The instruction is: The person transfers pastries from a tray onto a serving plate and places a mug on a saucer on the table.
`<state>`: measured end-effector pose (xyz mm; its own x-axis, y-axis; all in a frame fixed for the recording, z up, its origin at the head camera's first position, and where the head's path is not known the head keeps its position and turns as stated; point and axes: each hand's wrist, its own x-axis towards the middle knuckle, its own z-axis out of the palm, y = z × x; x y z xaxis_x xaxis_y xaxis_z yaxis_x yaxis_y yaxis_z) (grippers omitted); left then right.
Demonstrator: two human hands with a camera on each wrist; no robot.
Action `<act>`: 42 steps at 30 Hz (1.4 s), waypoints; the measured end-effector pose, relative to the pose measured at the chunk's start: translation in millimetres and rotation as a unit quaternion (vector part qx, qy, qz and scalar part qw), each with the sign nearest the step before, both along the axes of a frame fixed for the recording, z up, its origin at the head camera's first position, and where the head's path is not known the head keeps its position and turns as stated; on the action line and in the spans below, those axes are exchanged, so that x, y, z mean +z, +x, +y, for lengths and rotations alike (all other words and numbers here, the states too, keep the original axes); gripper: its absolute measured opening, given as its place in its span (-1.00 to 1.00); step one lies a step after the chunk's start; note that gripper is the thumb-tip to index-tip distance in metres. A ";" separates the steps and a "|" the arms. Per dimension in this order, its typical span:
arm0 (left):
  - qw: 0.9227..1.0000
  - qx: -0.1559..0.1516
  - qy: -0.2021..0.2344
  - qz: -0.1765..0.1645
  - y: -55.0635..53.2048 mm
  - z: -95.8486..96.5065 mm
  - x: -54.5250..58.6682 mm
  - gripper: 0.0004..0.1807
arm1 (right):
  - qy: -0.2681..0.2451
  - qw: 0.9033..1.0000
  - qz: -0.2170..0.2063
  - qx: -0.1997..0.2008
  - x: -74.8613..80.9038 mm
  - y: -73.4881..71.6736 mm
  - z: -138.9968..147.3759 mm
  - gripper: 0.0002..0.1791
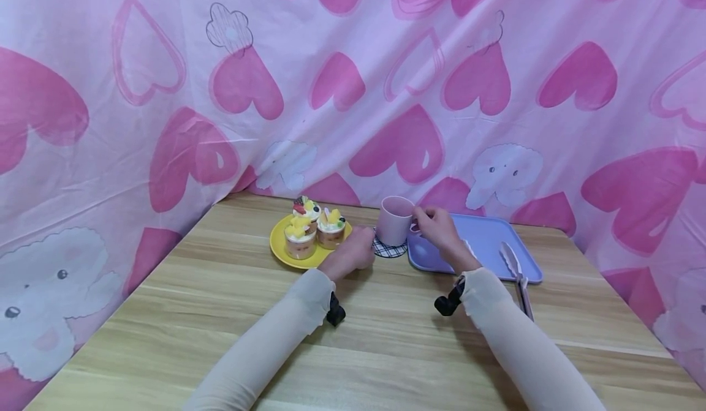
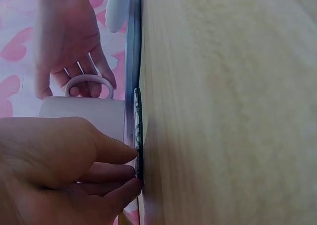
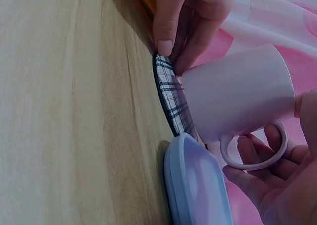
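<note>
A pale pink mug (image 1: pixel 394 226) stands upright over a round black-and-white checked coaster (image 1: pixel 389 252), its base right at the cloth top. My right hand (image 1: pixel 439 230) holds the mug by its handle (image 3: pixel 257 166), fingers curled at the loop and the thumb up by the rim. On the coaster's left side, my left hand (image 1: pixel 353 252) pinches the edge between thumb (image 3: pixel 165 44) and fingers. From the left wrist view, the coaster appears edge-on, low against the wooden table, with the thumb and fingertips meeting at its rim.
Left of the mug, a yellow plate (image 1: pixel 278 248) carries three dessert cups topped with cream and fruit. A blue tray (image 1: pixel 485 230) lies to the right, close beside the coaster. Metal tongs (image 1: pixel 518 270) with pale tips rest across its right side. A pink heart-print curtain (image 1: pixel 397 141) hangs behind the table.
</note>
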<state>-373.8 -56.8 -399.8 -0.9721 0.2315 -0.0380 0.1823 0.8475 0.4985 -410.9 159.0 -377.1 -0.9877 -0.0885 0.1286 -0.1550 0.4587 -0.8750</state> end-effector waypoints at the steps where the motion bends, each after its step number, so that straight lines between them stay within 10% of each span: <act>1: 1.000 0.002 0.003 -0.004 -0.2 0.1 0.3 -0.72 | 0.001 1.000 0.001 0.001 0.0 -0.1 -0.4 -0.47; 26: 1.000 0.012 0.018 -0.011 -8.7 0.6 -1.6 -0.63 | -0.002 0.999 0.023 0.040 -12.4 -15.5 1.9 -0.49; 42: 1.000 0.004 0.012 0.001 3.8 -0.8 5.2 -0.66 | 0.034 0.997 0.051 0.046 -12.3 -19.6 -0.5 -0.49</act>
